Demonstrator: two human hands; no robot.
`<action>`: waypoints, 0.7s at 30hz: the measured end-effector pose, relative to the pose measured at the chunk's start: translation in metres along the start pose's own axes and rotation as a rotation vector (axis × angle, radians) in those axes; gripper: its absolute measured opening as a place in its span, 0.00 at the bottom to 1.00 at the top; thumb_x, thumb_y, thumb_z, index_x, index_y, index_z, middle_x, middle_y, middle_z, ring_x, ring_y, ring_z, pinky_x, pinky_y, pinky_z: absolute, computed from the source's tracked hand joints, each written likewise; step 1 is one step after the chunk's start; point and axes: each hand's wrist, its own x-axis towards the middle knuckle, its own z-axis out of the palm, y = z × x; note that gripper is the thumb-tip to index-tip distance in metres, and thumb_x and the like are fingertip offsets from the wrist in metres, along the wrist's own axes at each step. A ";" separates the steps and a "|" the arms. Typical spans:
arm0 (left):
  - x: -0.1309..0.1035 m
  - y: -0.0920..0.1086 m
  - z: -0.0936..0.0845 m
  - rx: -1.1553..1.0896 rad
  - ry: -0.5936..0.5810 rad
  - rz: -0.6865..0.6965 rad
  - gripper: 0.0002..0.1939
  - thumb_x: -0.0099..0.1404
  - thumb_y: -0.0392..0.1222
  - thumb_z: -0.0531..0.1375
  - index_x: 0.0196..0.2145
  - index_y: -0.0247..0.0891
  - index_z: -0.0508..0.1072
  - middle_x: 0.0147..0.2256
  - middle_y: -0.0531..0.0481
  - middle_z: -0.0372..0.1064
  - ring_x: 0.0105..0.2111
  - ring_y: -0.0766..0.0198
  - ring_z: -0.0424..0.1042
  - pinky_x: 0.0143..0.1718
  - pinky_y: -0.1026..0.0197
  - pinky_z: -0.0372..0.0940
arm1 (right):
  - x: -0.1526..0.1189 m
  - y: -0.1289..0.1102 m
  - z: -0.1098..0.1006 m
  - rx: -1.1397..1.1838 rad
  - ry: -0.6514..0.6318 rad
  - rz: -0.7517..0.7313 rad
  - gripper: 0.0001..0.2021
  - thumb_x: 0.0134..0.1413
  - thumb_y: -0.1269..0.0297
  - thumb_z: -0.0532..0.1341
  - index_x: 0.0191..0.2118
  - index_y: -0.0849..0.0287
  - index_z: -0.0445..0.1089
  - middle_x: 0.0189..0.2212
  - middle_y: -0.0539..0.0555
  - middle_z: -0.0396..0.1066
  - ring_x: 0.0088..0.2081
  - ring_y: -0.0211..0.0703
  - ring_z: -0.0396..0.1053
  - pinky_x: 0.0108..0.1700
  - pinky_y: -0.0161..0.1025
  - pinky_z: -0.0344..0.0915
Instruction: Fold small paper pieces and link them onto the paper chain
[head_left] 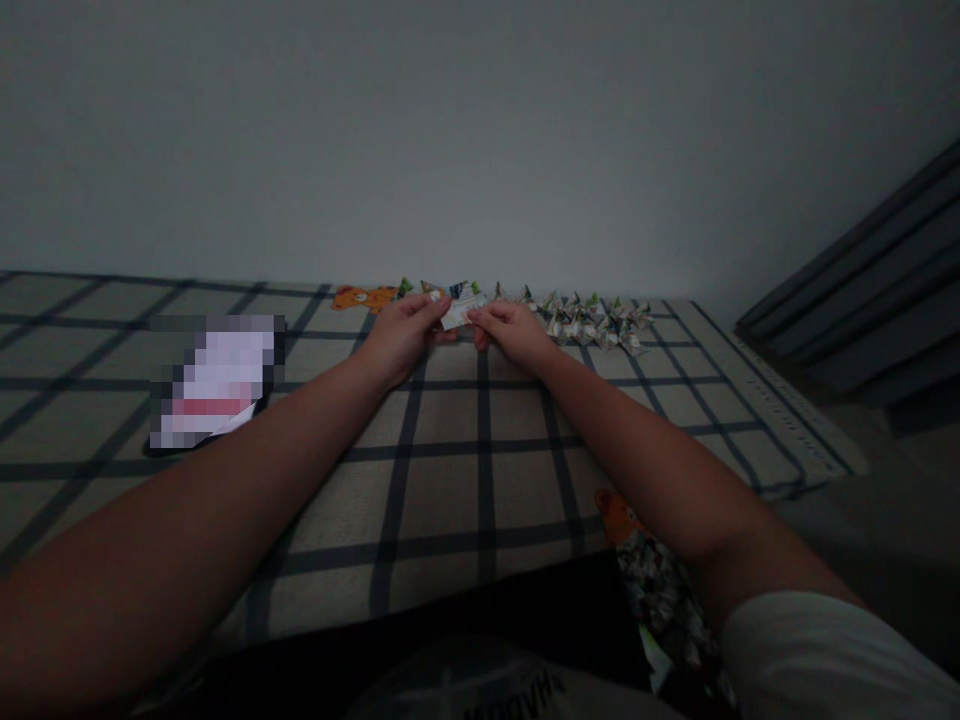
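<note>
1. A small slip of paper (459, 308) is held between both hands at the far side of the checked cloth (450, 470), close to the wall (480, 130).
2. The slip is seen as pale, mostly white, with faint printed marks and a green tip at its upper edge; its outline is roughly oblong and slightly tilted. Finer print cannot be made out in the dim light.
3. The left hand (405, 335) is closed about the slip's left end, thumb pressed over the fingers, so that only a narrow pinch gap is left.
4. The right hand (514, 330) is likewise curled, its fingertips pinched onto the slip's right end; the two hands are nearly touching across the paper.
5. A row of folded paper pieces (596, 320) is laid just to the right of the right hand, along the cloth's far edge. They are small, pointed and multicoloured, in white, green and dark print, and are packed close together.
6. A few more folded pieces (420, 288) are visible behind the left hand, beside an orange bear print (364, 297) on the cloth.
7. A heap of printed paper (664, 600) is lying near the right forearm, at the near edge.
8. A blurred-out flat object (214, 380) is resting on the cloth, well left of the hands.
</note>
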 end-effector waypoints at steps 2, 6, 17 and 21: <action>0.000 -0.001 -0.001 0.014 -0.012 0.013 0.21 0.54 0.54 0.80 0.29 0.38 0.78 0.27 0.52 0.72 0.30 0.65 0.72 0.34 0.63 0.75 | 0.001 0.002 -0.001 0.012 0.018 0.000 0.20 0.67 0.52 0.69 0.26 0.57 0.71 0.22 0.48 0.72 0.27 0.36 0.70 0.35 0.34 0.70; 0.001 -0.003 -0.003 0.129 -0.012 0.050 0.19 0.55 0.55 0.79 0.27 0.39 0.79 0.24 0.53 0.70 0.27 0.66 0.69 0.29 0.64 0.67 | 0.004 0.008 -0.001 0.145 0.053 0.031 0.12 0.66 0.54 0.70 0.36 0.57 0.75 0.21 0.45 0.72 0.23 0.35 0.69 0.31 0.32 0.69; 0.000 0.001 0.001 0.066 -0.007 -0.019 0.12 0.52 0.43 0.76 0.35 0.38 0.83 0.30 0.50 0.76 0.25 0.69 0.68 0.29 0.64 0.63 | 0.012 0.020 -0.002 0.417 0.099 0.049 0.07 0.58 0.65 0.72 0.40 0.57 0.77 0.34 0.50 0.81 0.35 0.37 0.79 0.41 0.35 0.77; 0.003 -0.003 -0.002 0.041 0.000 0.038 0.18 0.48 0.38 0.75 0.39 0.38 0.84 0.37 0.49 0.81 0.31 0.67 0.74 0.34 0.64 0.69 | 0.017 0.029 -0.003 0.395 0.129 -0.004 0.09 0.52 0.63 0.73 0.39 0.56 0.79 0.39 0.51 0.82 0.40 0.40 0.79 0.44 0.38 0.79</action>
